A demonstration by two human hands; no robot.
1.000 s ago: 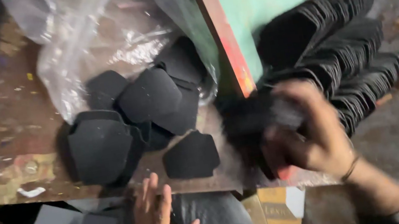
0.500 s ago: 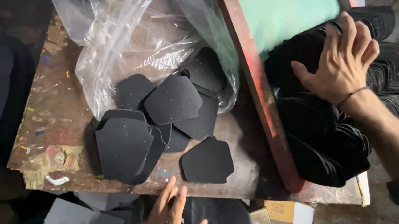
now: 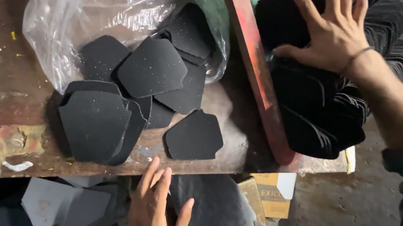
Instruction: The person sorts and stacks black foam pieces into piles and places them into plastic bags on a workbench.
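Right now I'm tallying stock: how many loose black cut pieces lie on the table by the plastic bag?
About 8: one alone near the table edge, a front stack, the rest overlapping at the bag mouth; more may be hidden.

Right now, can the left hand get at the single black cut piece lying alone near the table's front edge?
Probably yes. The left hand is open, just below the table edge, and the lone black piece lies flat just beyond it with nothing on top or between. The right hand rests on the black stack, off to the side.
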